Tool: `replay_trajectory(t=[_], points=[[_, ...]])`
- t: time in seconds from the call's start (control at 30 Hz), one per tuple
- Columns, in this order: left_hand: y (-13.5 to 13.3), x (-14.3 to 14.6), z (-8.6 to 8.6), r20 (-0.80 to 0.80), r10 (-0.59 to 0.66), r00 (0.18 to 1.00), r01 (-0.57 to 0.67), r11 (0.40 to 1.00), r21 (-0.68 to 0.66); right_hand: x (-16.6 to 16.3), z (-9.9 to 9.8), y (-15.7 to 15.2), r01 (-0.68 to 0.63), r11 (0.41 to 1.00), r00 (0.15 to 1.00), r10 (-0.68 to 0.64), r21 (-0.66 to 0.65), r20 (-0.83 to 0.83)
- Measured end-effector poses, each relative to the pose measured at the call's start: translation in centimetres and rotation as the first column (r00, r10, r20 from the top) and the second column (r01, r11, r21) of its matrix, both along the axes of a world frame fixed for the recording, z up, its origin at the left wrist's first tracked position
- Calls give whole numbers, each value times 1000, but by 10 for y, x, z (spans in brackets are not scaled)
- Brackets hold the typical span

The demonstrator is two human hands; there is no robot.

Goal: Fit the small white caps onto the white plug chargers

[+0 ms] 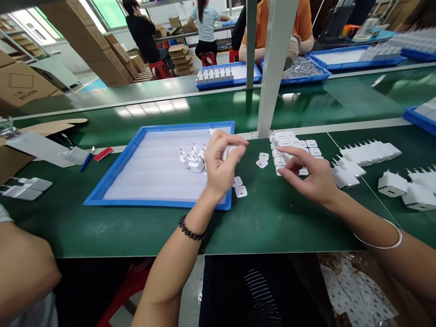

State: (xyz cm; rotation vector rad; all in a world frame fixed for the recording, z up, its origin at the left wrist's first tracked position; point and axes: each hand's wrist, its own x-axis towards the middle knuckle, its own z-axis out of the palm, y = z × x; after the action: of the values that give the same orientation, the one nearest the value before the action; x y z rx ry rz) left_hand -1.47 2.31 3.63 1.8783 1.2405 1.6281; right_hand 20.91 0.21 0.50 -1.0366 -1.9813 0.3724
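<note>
My left hand (pixel 223 159), with a black coiled band on the wrist, is raised over the right side of a blue tray (pixel 117 170) lined with white. Its fingers are closed round a white charger (pixel 230 151), mostly hidden by them. Just left of that hand, several white chargers (pixel 195 163) stand in the tray, prongs up. My right hand (pixel 311 175) hovers by a block of white square caps (pixel 288 137), thumb and forefinger apart, nothing visible between them. Between the hands lie loose white caps (pixel 262 160), and more caps (pixel 240 190) sit by the tray's edge.
Rows of white chargers (pixel 371 152) stand on the green bench to the right. A grey post (pixel 267 95) rises behind the caps. At left are a blue pen (pixel 87 160), a red piece (pixel 103 154) and a person's arm (pixel 25 268). Other people sit beyond.
</note>
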Motion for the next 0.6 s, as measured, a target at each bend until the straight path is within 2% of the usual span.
replay_trajectory(t=[0.03,0.07,0.13,0.17,0.23,0.27,0.3,0.37,0.4,0.5,0.6], points=[[3,-11,8,-135,144,980,-138,989,55,1,0,2,46,999,999,-46,2,-9],[6,-22,15,-273,282,920,-270,959,82,1,0,5,88,996,996,-88,1,-14],[14,-47,22,-458,489,743,-523,850,58,2,0,9,143,990,990,-143,-14,-4],[18,-61,22,-514,535,670,-621,784,7,2,0,11,158,987,987,-158,-22,4],[26,-89,14,-583,560,589,-749,649,-132,2,-1,13,164,986,986,-163,-39,31],[31,-103,7,-583,579,569,-786,591,-181,2,-2,13,157,986,987,-154,-50,52],[35,-116,0,-569,581,582,-792,565,-233,2,-3,14,144,987,987,-139,-66,77],[42,-138,-14,-490,522,699,-708,600,-371,2,-5,14,119,987,986,-105,-106,130],[45,-145,-20,-483,511,711,-697,601,-391,2,-6,15,110,987,984,-91,-121,151],[50,-149,-26,-519,503,692,-717,566,-407,3,-9,16,102,987,980,-79,-126,181],[47,-135,-20,-621,477,622,-770,518,-373,4,-9,18,96,988,980,-73,-122,185]])
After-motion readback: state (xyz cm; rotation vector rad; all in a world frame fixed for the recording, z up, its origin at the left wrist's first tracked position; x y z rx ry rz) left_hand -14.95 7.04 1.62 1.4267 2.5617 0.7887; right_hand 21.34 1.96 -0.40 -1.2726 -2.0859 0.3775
